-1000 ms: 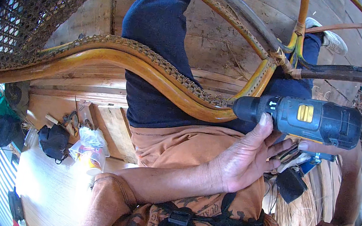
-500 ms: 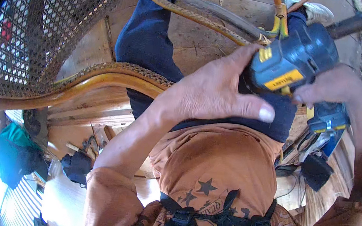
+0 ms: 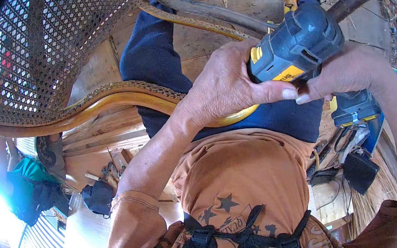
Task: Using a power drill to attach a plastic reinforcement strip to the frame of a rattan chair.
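A dark blue-grey power drill [image 3: 297, 41] with yellow markings is held between my two hands, above my lap. My left hand [image 3: 227, 80] wraps around its front end, the thumb lying along the near side; the fingers beyond and the drill's tip are hidden. My right hand [image 3: 348, 68] grips the handle, its thumb tip meeting the left thumb. Below the right hand shows the battery end [image 3: 356, 109]. Under my left wrist runs the curved yellow-brown cane rail [image 3: 127, 97] of a woven rattan piece [image 3: 67, 16], which fills the left side.
A bent grey-brown pole [image 3: 213, 10] crosses ahead of my legs. On the wooden floor to the right lie a black pouch [image 3: 360, 173], cords and loose cane strips. Hand tools [image 3: 111, 172] lie at the left. Farther left is another person in a green top [image 3: 25, 186].
The drill has shifted left and a little toward the top of the view. My left hand has closed in around its front, and the two thumbs have come together.
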`<state>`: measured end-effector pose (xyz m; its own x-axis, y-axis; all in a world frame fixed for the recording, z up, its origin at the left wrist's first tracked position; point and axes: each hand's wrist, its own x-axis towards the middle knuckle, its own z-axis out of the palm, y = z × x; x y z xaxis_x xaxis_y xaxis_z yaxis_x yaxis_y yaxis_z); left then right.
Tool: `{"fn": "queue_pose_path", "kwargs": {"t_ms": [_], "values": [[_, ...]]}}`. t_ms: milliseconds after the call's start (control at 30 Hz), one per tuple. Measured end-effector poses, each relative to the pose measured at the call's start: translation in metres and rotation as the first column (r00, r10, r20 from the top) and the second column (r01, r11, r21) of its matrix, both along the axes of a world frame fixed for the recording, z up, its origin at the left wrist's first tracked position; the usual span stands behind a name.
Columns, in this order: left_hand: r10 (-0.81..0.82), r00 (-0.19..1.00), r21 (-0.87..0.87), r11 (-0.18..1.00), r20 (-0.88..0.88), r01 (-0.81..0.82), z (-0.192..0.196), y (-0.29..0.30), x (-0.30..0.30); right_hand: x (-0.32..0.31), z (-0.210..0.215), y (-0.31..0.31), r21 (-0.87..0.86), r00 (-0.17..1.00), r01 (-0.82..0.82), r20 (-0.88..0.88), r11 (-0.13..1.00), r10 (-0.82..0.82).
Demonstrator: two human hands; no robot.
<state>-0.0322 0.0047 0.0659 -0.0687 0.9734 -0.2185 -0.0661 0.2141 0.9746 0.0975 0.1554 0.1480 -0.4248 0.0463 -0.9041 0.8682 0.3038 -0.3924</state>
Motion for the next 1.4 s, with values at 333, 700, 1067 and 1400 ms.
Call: {"fn": "queue_pose_path", "kwargs": {"t_ms": [333,700,1067,1400], "values": [[-0.03,0.999,-0.082,0.996,-0.028,0.028,-0.005,0.004,-0.001,0.007,-0.011,0.001,-0.044,0.998,0.059,0.004,0.997,-0.059],[-0.056,0.998,-0.072,0.996,0.02,0.057,-0.011,0.004,-0.005,0.002,-0.014,0.0,-0.005,0.996,0.02,0.085,1.0,-0.02],[-0.056,0.998,-0.094,0.994,0.002,0.056,-0.012,-0.002,-0.008,-0.002,-0.013,-0.007,-0.027,0.999,0.03,0.041,0.999,-0.029],[0.009,0.992,-0.008,1.0,0.126,-0.008,-0.001,-0.004,-0.008,0.008,-0.019,-0.004,0.036,0.983,-0.013,-0.182,0.999,0.019]]}}
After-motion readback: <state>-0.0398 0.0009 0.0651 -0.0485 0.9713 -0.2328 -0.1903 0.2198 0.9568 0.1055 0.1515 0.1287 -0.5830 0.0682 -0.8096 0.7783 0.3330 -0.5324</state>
